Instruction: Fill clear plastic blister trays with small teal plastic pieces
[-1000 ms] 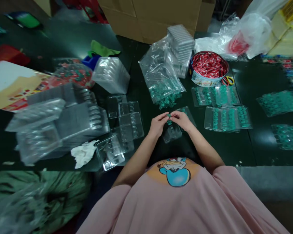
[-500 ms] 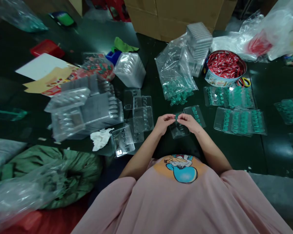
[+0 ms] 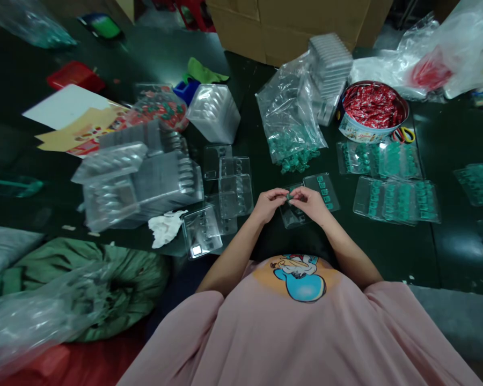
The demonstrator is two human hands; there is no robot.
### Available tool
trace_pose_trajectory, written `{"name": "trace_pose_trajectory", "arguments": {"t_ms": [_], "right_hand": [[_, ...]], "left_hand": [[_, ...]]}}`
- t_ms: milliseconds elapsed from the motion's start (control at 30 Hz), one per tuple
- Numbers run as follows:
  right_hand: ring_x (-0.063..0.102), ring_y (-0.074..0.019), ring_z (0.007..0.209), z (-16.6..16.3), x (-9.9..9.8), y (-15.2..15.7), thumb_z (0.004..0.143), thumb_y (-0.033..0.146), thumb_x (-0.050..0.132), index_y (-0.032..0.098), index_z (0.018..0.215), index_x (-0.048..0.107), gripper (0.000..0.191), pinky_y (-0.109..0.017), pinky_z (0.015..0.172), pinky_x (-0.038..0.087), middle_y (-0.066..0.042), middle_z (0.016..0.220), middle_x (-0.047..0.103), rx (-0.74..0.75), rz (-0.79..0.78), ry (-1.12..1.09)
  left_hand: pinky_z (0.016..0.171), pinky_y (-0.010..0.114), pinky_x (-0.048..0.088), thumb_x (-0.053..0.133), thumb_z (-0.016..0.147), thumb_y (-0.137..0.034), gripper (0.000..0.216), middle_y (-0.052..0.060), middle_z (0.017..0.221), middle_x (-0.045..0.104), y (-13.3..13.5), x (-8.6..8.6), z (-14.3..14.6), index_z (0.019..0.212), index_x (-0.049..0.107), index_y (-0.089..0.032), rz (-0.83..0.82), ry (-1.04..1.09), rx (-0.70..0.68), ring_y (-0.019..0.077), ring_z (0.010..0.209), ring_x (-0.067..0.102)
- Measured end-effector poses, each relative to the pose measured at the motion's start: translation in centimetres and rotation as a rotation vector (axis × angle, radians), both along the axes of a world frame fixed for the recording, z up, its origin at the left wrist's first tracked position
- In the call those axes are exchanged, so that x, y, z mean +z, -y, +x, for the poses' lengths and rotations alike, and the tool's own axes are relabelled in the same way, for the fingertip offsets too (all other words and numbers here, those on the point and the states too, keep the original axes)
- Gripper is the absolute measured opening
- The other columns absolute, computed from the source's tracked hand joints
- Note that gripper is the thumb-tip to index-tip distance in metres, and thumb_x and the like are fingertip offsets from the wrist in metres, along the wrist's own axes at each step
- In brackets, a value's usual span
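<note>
My left hand (image 3: 270, 203) and my right hand (image 3: 309, 201) meet fingertip to fingertip, both pinching a small green plastic piece (image 3: 288, 197). Below them lies a clear blister tray (image 3: 293, 217), partly covered by my fingers. Touching its right side is another clear tray (image 3: 324, 191) with a row of green pieces in it. Just beyond my hands, a heap of loose green pieces (image 3: 295, 158) spills from the mouth of a clear plastic bag (image 3: 286, 104). The exact shape of the held piece is too small to make out.
Overlapping trays with green pieces (image 3: 394, 199) lie to the right. Behind them stands a round tin (image 3: 372, 112) of red wrapped packets, beside scissors (image 3: 403, 134). Bare clear trays (image 3: 235, 187) and tall tray stacks (image 3: 161, 182) occupy the left. A cardboard box (image 3: 301, 29) borders the back.
My fingertips have shifted slightly around the green piece, the right ones turning a little. The whole view has moved very slightly; the other things keep their places.
</note>
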State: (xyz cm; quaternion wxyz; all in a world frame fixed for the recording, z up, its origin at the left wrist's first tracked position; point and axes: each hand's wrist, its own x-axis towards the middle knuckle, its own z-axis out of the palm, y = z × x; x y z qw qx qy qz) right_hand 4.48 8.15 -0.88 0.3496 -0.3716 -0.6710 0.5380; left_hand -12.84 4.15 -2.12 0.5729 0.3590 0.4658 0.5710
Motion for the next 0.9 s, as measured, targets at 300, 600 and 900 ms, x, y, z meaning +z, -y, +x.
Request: {"name": "trace_pose_trajectory", "arguments": {"t_ms": [300, 600, 900], "right_hand": [[0.056, -0.0129, 0.069, 0.1, 0.1, 0.0, 0.071, 0.029, 0.074, 0.021, 0.083, 0.069, 0.016, -0.028, 0.069, 0.045, 0.001, 0.077, 0.064, -0.024, -0.044, 0.039], [0.046, -0.0095, 0.060, 0.4, 0.4, 0.6, 0.068, 0.038, 0.078, 0.018, 0.075, 0.065, 0.025, -0.025, 0.061, 0.037, 0.003, 0.067, 0.058, 0.108, -0.330, -0.123], [0.044, -0.0102, 0.066, 0.4, -0.1, 1.1, 0.075, 0.042, 0.073, 0.018, 0.076, 0.062, 0.026, -0.025, 0.063, 0.033, 0.002, 0.072, 0.056, 0.161, -0.423, -0.240]], "left_hand": [[0.082, 0.029, 0.048, 0.078, 0.067, -0.025, 0.018, 0.005, 0.093, 0.070, 0.0, 0.3, -0.3, 0.083, 0.076, -0.017, 0.074, -0.153, -0.055, 0.0161, 0.086, 0.063], [0.072, 0.024, 0.044, 0.081, 0.066, -0.025, 0.019, 0.002, 0.082, 0.065, -0.3, 1.4, -1.0, 0.080, 0.071, -0.016, 0.054, -0.094, -0.287, 0.0112, 0.074, 0.057], [0.068, 0.021, 0.041, 0.085, 0.058, -0.025, 0.031, -0.002, 0.074, 0.061, -0.2, 1.3, 0.3, 0.078, 0.063, -0.016, -0.003, 0.094, -0.209, 0.0085, 0.068, 0.053]]}}
